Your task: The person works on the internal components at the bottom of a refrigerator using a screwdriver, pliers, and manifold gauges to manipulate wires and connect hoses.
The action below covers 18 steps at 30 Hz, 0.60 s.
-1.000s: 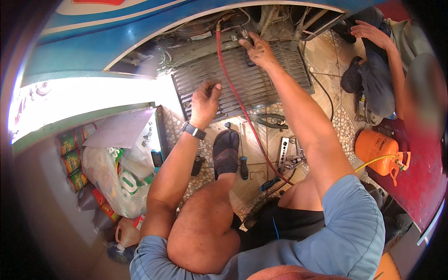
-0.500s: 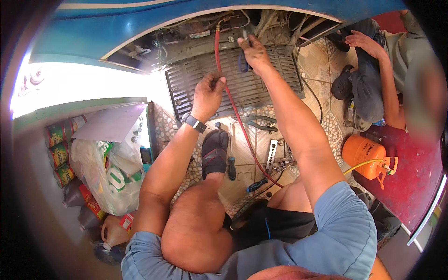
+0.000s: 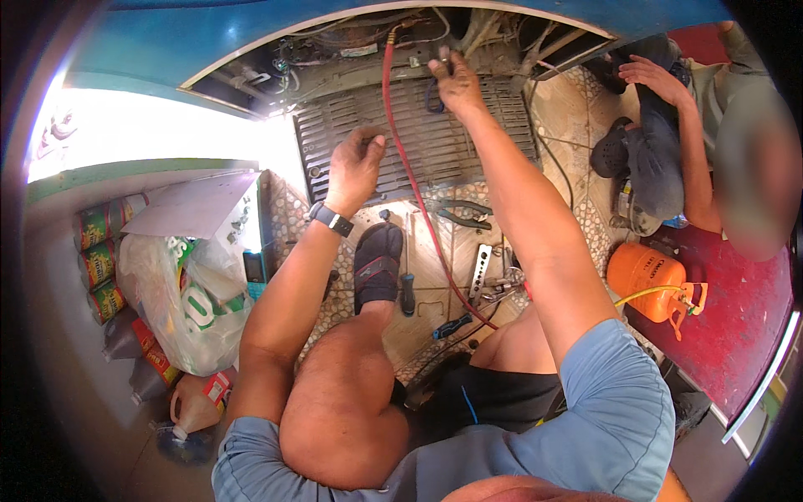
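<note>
My left hand (image 3: pixel 355 170), with a black-strapped watch at the wrist, hovers left of the red hose (image 3: pixel 400 149). Its fingers are loosely curled, thumb apart, nothing visible in them. The hose runs from a brass fitting (image 3: pixel 391 38) in the opening of the blue panel down to my leg. To the hose's right, my right hand (image 3: pixel 457 86) is closed at the opening's lower edge. A dark blue handle (image 3: pixel 433 97) shows beside its palm; the rest of that tool is hidden. Something small and pale shows at the fingertips, too small to name. Beneath lies a dark slatted grille (image 3: pixel 360 113).
Pliers (image 3: pixel 465 214), screwdrivers (image 3: pixel 407 294) and a perforated metal bar (image 3: pixel 480 273) lie on the tiled floor. An orange gas cylinder (image 3: pixel 644 272) with a yellow hose stands right, near a seated person (image 3: pixel 661 142). Left are a plastic bag (image 3: pixel 180 309) and several bottles.
My left hand has come off the red hose and shifted left and slightly down. My right hand has moved up a little, deeper toward the opening. The view has tilted slightly.
</note>
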{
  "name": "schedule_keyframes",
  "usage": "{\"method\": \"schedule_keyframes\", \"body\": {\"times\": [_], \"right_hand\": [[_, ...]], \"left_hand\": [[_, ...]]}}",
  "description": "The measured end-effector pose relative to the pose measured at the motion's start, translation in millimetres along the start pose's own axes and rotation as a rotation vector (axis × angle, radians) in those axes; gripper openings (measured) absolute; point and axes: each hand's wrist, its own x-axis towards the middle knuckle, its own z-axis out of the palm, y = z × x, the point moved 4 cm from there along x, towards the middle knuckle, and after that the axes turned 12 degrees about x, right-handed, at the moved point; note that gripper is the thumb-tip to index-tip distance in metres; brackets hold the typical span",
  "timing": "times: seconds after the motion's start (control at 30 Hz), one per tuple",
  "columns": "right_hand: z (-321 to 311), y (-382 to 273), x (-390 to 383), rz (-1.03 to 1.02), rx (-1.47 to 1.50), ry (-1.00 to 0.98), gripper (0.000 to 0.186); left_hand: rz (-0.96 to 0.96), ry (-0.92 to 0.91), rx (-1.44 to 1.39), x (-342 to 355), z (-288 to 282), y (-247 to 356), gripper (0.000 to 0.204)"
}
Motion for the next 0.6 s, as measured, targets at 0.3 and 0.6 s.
{"method": "schedule_keyframes", "body": {"times": [0.3, 0.6], "right_hand": [[18.8, -12.7, -8.9, 0.019, 0.103, -0.006, 0.076], [28.6, 7.8, 3.8, -0.102, 0.214, 0.019, 0.057]], "left_hand": [[0.038, 0.04, -0.018, 0.8, -0.4, -8.6, 0.024], [-0.057, 0.058, -0.026, -8.5, -10.9, -32.9, 0.026]]}}
